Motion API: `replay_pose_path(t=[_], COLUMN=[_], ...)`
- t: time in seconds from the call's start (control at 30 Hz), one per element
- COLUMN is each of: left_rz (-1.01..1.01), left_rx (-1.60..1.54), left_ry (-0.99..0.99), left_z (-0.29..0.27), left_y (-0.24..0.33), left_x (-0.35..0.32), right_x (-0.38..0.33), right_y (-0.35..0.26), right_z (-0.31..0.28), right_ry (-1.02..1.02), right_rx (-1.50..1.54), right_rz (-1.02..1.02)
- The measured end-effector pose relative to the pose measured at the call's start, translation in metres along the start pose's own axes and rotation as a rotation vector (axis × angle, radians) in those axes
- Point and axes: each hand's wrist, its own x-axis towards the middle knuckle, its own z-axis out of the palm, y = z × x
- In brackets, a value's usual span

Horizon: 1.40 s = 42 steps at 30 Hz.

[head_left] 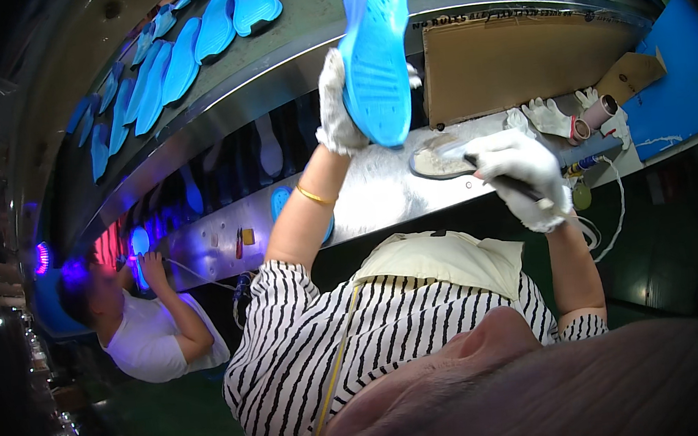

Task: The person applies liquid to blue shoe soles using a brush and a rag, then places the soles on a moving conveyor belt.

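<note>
My left hand (335, 109), in a white glove, grips a blue shoe sole (380, 70) by its side. The sole is held upright in front of the conveyor, its grooved and dotted face turned toward me. My right hand (523, 174), also gloved, is closed around a thin dark-handled tool that looks like a brush (472, 158); motion blurs it. The brush's end is at the edge of a shallow oval dish (437, 162) with whitish matter in it. This dish rests on the metal bench, just left of my right hand.
Behind the bench, a conveyor belt (304, 31) carries several blue soles (214, 28). A cardboard sheet (520, 64) stands at right, near spare gloves (549, 118) and a tube roll (600, 111). At left a co-worker (152, 324) handles another sole. Cables hang from the bench's right end.
</note>
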Motion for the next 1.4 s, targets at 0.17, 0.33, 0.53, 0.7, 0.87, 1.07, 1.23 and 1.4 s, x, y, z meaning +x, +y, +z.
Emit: replay_pose_path(t=[0.17,0.33,0.53,0.7,0.87,1.07,1.23,1.4], left_rz=[0.148,0.259,0.578,-0.188,-0.096,-0.29,-0.041,0.466], left_rx=[0.138,1.516,2.265,2.563,2.419,2.464,2.605,2.02], left_ry=[0.348,0.635,0.101,0.205,0.461,0.571,0.559,0.563], left_z=[-0.035,-0.076,-0.085,-0.102,-0.152,-0.166,-0.18,-0.136], left_y=[0.057,0.071,0.111,0.173,0.177,0.21,0.219,0.211], left_x=[0.099,0.127,0.083,0.075,0.065,0.038,0.015,-0.025], right_x=[0.007,-0.006,-0.013,0.002,-0.003,-0.001,-0.007,-0.012], right_y=[-0.006,0.005,0.015,0.008,0.022,0.021,0.028,0.041], right_z=[0.0,0.009,0.012,0.019,0.025,0.031,0.035,0.042], right_ry=[0.269,0.301,0.302,0.312,0.239,0.205,0.203,0.234], right_rx=[-0.175,-0.158,-0.11,-0.063,0.005,0.04,0.027,0.139], right_rz=[-0.033,0.008,0.058,0.014,0.017,0.063,0.042,0.241])
